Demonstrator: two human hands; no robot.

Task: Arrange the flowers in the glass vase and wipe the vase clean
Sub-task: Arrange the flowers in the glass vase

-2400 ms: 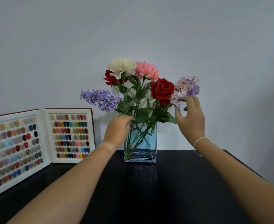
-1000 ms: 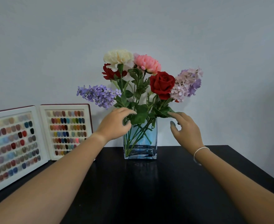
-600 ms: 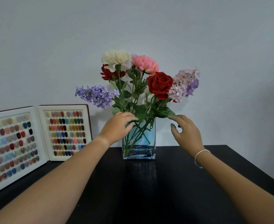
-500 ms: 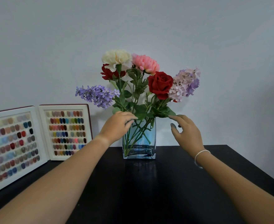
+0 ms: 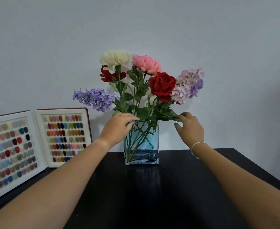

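A square glass vase (image 5: 142,146) with blue-tinted water stands on the black table (image 5: 152,195) near the wall. It holds a cream carnation (image 5: 116,59), a pink bloom (image 5: 146,64), a red rose (image 5: 162,85), a dark red carnation (image 5: 108,75), a purple lilac (image 5: 94,99) and a pale pink lilac (image 5: 187,85). My left hand (image 5: 119,127) covers the vase's upper left corner, fingers curled over the rim in front of the stems. My right hand (image 5: 190,128) is just right of the rim, fingers apart, fingertips touching a green leaf (image 5: 167,115).
An open nail-colour sample book (image 5: 36,142) leans against the wall at the left, its near panel reaching the table's left edge. The table's right edge (image 5: 259,167) runs diagonally behind my right forearm. The wall is close behind the vase.
My right hand came down from the pale pink lilac to the leaf beside the rim. My left hand stayed at the vase's top left. In the last half second almost nothing moved.
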